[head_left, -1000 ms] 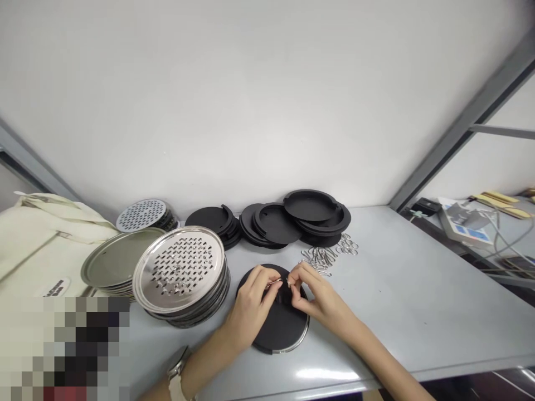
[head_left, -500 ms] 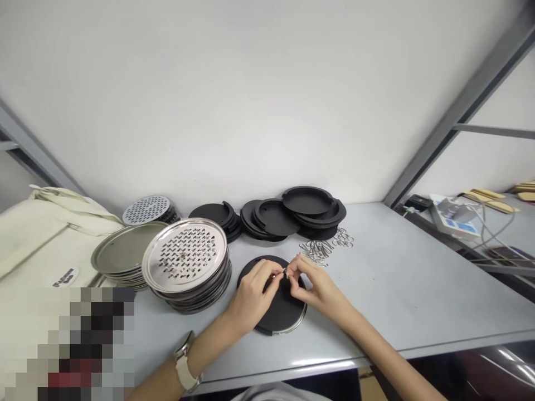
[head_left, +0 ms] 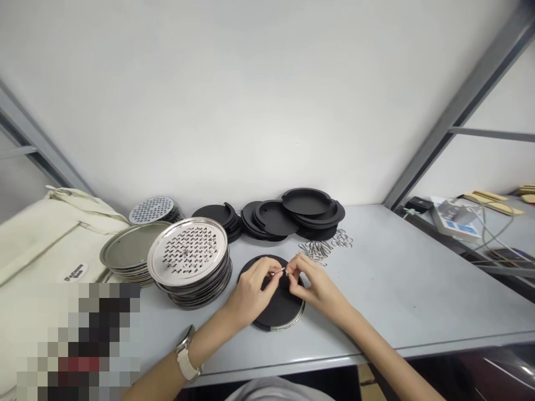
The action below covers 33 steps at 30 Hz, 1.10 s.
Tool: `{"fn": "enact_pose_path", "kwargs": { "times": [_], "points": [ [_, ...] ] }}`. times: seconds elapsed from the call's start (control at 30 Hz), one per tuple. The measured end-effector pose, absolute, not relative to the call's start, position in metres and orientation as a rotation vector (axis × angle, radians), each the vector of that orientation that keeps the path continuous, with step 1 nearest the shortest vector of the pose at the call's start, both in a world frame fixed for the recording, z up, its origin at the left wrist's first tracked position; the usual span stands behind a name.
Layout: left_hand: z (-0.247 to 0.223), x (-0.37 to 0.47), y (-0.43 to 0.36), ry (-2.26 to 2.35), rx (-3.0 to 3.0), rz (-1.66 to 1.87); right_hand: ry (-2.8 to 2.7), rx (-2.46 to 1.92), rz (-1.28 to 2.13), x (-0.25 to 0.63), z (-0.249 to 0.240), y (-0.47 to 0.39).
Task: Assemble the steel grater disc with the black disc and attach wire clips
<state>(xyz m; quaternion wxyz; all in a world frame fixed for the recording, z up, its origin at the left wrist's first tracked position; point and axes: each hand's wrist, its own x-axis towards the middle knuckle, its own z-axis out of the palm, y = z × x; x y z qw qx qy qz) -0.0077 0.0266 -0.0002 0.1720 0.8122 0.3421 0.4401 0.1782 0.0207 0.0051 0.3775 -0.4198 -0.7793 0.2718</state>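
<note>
Over a round black lid (head_left: 276, 312) with a silvery rim, my two hands meet fingertip to fingertip. My left hand (head_left: 257, 287) pinches a small silver metal clip (head_left: 278, 271), which looks like the snap hooks (head_left: 315, 249) piled just beyond. The fingers of my right hand (head_left: 311, 281) are closed on a tiny shiny metal piece at the clip's right end; whether it is a ring, I cannot tell. Beside the snap hooks lie several small metal rings (head_left: 343, 239).
Left of the lid stands a stack of round metal grater plates (head_left: 188, 253), with greenish plates (head_left: 134, 245) behind. Black round lids (head_left: 276, 218) are piled along the wall. A cream bag (head_left: 37, 239) sits far left; a box with cables (head_left: 455, 220) is at right.
My hands stay together over the lid, and more of the clip shows between the fingertips. The view has shifted slightly.
</note>
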Motion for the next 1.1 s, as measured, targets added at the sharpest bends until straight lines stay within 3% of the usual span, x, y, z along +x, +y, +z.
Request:
{"fn": "enact_pose_path", "kwargs": {
  "times": [1.1],
  "points": [
    [0.005, -0.005, 0.024, 1.026, 2.182, 1.193, -2.101, -1.049, 0.56, 0.18, -0.007, 0.02]
  ]
}}
